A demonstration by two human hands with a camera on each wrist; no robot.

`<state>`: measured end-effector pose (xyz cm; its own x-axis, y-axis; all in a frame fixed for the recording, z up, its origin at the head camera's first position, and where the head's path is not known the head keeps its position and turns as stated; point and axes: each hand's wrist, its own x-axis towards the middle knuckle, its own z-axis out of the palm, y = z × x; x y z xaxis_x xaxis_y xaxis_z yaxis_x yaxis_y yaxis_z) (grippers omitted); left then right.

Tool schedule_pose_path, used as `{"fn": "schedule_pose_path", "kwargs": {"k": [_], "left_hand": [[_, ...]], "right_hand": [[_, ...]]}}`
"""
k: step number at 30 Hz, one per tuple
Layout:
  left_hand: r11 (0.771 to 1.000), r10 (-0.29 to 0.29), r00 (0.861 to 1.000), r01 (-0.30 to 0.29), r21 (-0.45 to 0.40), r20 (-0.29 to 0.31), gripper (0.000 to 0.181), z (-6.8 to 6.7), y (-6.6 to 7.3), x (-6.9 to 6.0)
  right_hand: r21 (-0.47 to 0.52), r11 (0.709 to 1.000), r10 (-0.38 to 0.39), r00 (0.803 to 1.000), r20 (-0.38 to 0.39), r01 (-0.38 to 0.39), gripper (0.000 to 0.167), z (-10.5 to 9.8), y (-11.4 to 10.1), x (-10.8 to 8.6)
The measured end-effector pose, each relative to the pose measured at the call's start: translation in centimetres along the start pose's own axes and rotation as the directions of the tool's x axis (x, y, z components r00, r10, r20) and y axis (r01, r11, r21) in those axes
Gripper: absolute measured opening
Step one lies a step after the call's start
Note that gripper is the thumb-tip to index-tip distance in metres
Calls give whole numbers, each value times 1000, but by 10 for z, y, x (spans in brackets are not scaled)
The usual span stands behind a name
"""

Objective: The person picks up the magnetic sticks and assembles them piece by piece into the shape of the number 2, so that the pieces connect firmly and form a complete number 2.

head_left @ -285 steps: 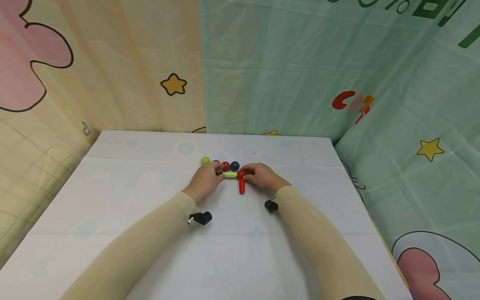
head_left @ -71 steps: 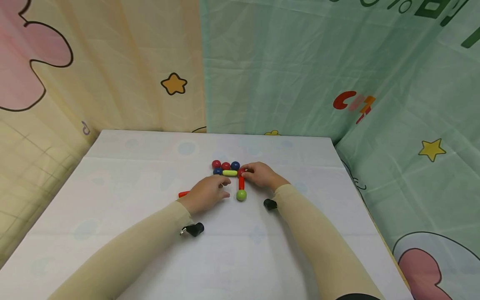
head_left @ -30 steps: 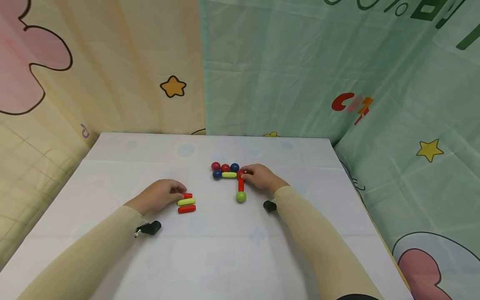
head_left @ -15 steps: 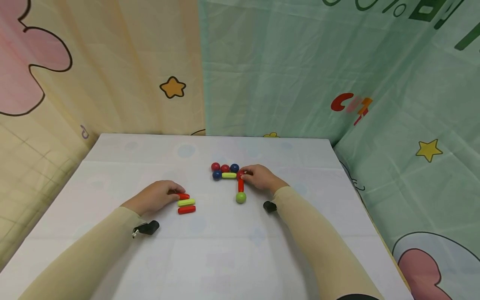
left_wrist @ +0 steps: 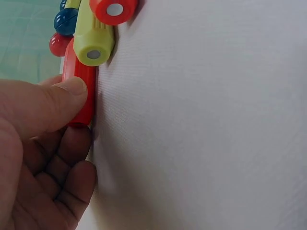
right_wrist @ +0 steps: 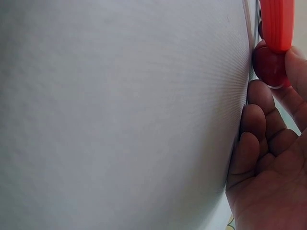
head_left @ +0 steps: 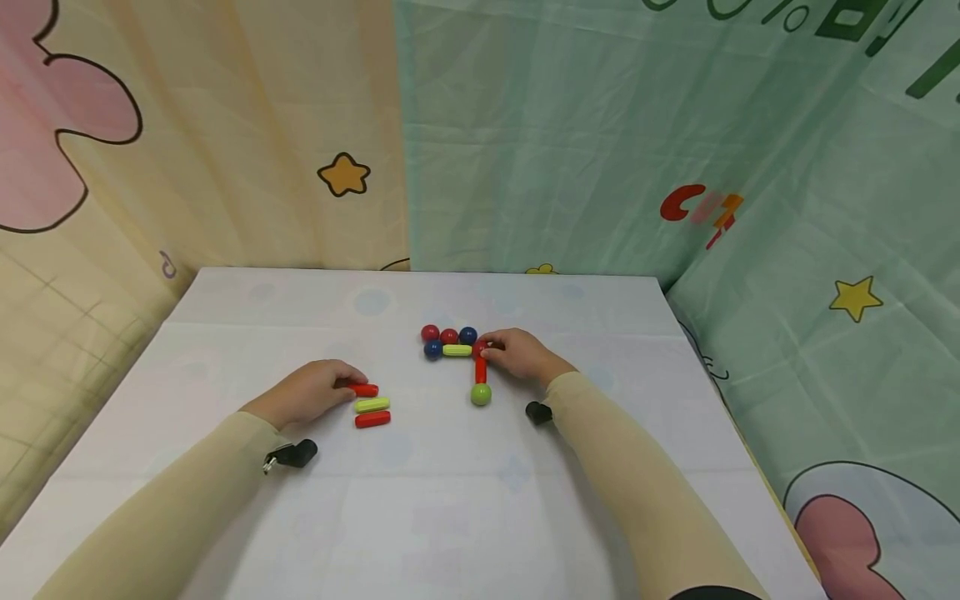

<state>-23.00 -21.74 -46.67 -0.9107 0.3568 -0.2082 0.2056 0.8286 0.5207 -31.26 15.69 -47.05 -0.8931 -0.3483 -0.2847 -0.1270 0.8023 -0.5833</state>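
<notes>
My left hand [head_left: 309, 392] pinches a red magnetic rod [left_wrist: 81, 96] between thumb and fingers at the left of the table. Beside it lie a yellow-green rod [head_left: 372, 405] and another red rod [head_left: 372, 420], silver discs showing on their ends in the left wrist view. My right hand [head_left: 522, 354] pinches a dark red ball [right_wrist: 270, 64] at the corner of a joined piece. From that ball a yellow-green rod [head_left: 457, 351] runs left to a blue ball [head_left: 432, 350], and a red rod [head_left: 481, 370] runs toward me to a green ball [head_left: 482, 394].
Behind the joined piece sit two red balls [head_left: 430, 333] and a blue ball [head_left: 468, 335] in a row. A white cloth covers the table [head_left: 450, 517]. Printed curtains [head_left: 525, 142] stand at its back and sides.
The green ball has gone from the back left to the red rod's near end. My left hand has moved left and taken a red rod, shifting it slightly left. My right hand stays put.
</notes>
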Motion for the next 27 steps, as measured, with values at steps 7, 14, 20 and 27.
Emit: {"fn": "schedule_pose_path", "kwargs": {"k": [7, 14, 20, 27], "left_hand": [[1000, 3, 1000, -4, -12, -20, 28, 2, 5, 2], [999, 22, 999, -23, -40, -24, 29, 4, 14, 5], [998, 12, 1000, -12, -60, -8, 30, 11, 23, 12], [996, 35, 999, -34, -77, 9, 31, 16, 35, 19]], "right_hand": [[-1, 1000, -4, 1000, 2, 4, 41, -1, 1, 0], [3, 1000, 2, 1000, 6, -2, 42, 0, 1, 1], [-5, 1000, -1, 1000, 2, 1, 42, 0, 2, 2], [-9, 1000, 2, 1000, 4, -2, 42, 0, 1, 1]]}}
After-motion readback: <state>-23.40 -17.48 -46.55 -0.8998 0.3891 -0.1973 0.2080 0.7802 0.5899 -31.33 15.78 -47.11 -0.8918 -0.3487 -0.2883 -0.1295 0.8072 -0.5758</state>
